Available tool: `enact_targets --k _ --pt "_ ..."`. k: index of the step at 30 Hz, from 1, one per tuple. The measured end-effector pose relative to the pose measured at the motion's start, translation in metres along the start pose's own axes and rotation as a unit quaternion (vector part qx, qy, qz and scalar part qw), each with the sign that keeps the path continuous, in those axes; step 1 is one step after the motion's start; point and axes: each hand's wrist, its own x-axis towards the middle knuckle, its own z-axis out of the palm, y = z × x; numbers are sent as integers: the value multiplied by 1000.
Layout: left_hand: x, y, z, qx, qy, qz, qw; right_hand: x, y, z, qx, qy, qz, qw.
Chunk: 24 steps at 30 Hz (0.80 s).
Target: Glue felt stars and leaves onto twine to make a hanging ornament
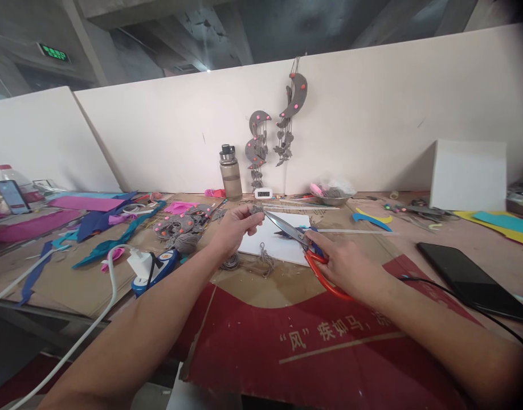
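Note:
My left hand (238, 226) is closed in a pinch on a small grey piece of felt or yarn (256, 210), held just above a white sheet (282, 244). My right hand (344, 263) grips red-handled scissors (306, 246); the blades point up-left and their tips reach the grey piece. Loose grey yarn (261, 263) lies on the cardboard below my left hand. A pile of grey felt shapes with pink dots (182, 225) sits to the left of that hand.
A black phone (473, 282) with a cable lies at the right. A white charger and a blue device (152, 267) sit at the left with a white cable. A bottle (230, 172), a small clock (264, 193), a metal bowl (332, 196), coloured felt scraps (103, 219) and a white box (469, 175) stand further back.

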Motion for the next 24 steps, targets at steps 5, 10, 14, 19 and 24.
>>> enact_targets --k 5,10,14,19,24 --pt "0 0 0 -1 -2 4 1000 0 -2 -5 10 -5 13 1000" --pt "0 0 0 -12 -16 4 1000 1 -4 -8 32 -1 10 999" --pt "0 0 2 -37 -27 0 999 0 -4 -6 97 3 17 995" --pt "0 2 2 -25 -15 5 1000 1 -4 -6 182 5 45 982" --pt "-1 2 2 -7 -11 5 1000 2 -5 -10 194 41 45 979"
